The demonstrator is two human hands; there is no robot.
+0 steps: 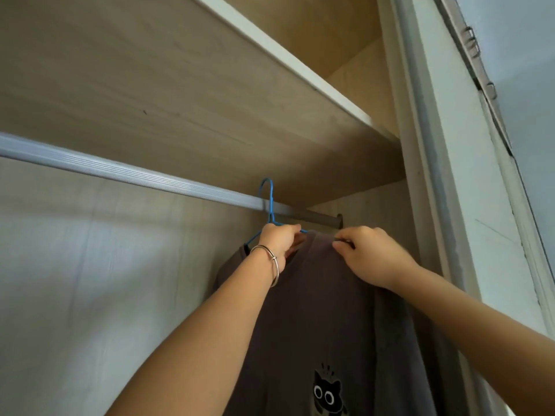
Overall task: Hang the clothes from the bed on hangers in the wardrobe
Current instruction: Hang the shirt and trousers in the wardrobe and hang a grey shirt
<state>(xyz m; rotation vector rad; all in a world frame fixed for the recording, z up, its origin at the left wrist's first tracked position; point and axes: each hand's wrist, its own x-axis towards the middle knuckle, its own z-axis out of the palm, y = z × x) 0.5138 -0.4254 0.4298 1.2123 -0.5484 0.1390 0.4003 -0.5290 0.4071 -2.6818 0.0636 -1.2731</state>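
Between the curled fingers (pixel 289 231) of the left hand (pixel 279 243) sat the neck of the blue hanger (pixel 271 202), hook at the rail (pixel 150 177) just above. Alongside, the right hand (pixel 371 255) pinched the brown shirt (pixel 315 310) at its shoulder. Fabric looked soft, light, slip-prone; the stiff hanger neck offered surer hold.

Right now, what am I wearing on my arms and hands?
No sleeves show; both forearms are bare. The wrist of the left hand carries a thin silver bangle with a small loop on it. The right hand wears nothing visible.
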